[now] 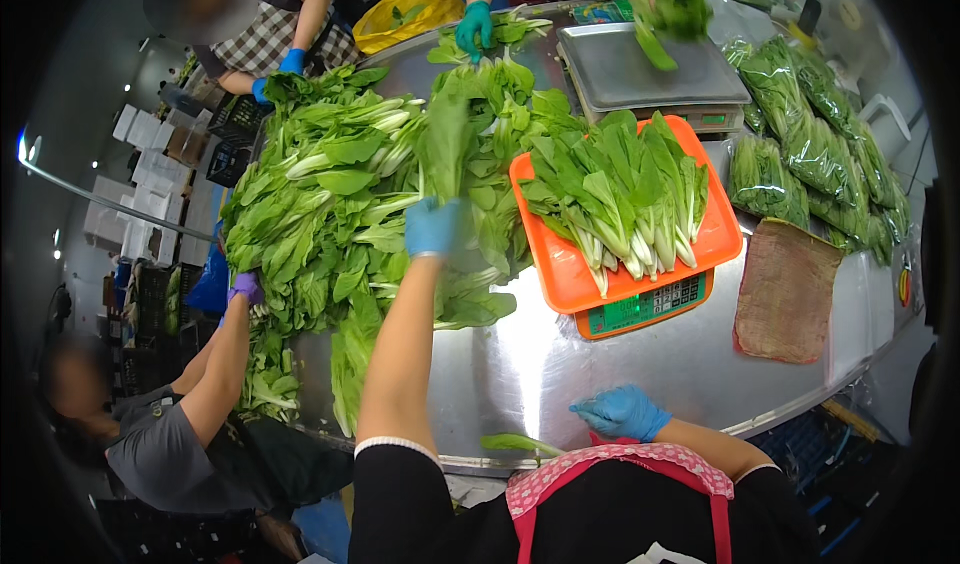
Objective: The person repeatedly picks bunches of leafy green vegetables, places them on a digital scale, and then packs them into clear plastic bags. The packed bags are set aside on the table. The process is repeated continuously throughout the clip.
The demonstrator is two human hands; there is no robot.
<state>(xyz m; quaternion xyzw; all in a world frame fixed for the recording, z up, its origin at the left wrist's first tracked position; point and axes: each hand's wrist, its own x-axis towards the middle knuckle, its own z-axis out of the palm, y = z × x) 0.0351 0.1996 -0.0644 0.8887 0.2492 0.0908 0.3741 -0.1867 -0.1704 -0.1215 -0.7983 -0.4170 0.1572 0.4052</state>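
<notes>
My left hand [433, 226], in a light blue glove, is closed around the base of an upright bunch of leafy greens [445, 144], slightly blurred. Around it spreads a large pile of pale-stemmed greens [307, 226]. In a blue glove too, my right hand [621, 412] rests low over the metal table [517, 369] near its front edge; its fingers are bent together and I see nothing in them. Ahead of it, an orange tray [547, 264] bearing greens [622, 196] sits on a digital scale [645, 309]. A loose leaf [517, 442] lies at the front edge.
Co-workers stand at the left and far sides, their gloved hands [246, 288] at the pile; one far hand holds greens [671, 20] above a second scale [649, 65]. Bagged greens [817, 144] are stacked right, beside a reddish-brown mesh cloth [786, 291]. A yellow bag [409, 12] stands beyond.
</notes>
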